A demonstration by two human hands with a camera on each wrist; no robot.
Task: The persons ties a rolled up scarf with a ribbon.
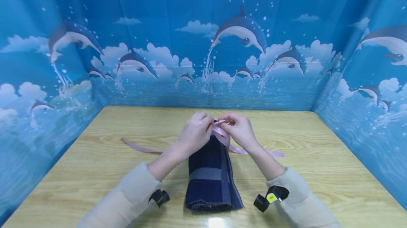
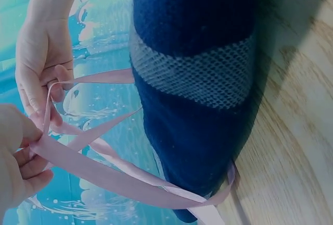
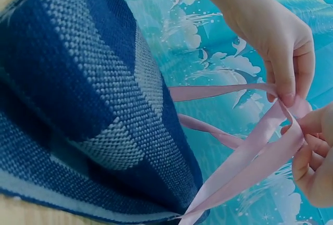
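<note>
A rolled dark blue cloth [image 1: 205, 157] with grey-blue bands lies lengthwise on the table, its frayed end nearest me. A pink ribbon [image 1: 220, 134] passes around its far part, and loops rise from the cloth to both hands. My left hand [image 1: 196, 129] pinches the ribbon between thumb and fingers above the cloth's far end. Close beside it, my right hand [image 1: 240, 129] pinches another part of the ribbon. In the right wrist view, the ribbon strands [image 3: 250, 167] cross where the fingertips meet. Fingers partly hide that crossing, so whether it is knotted I cannot tell.
Loose ribbon tails [image 1: 140, 147] stretch out on the wooden table [image 1: 79, 182] to the left and right of the cloth. A blue dolphin-print curtain [image 1: 203, 90] stands behind the table and along both sides. Small black cameras [image 1: 160, 198] sit at the wrists.
</note>
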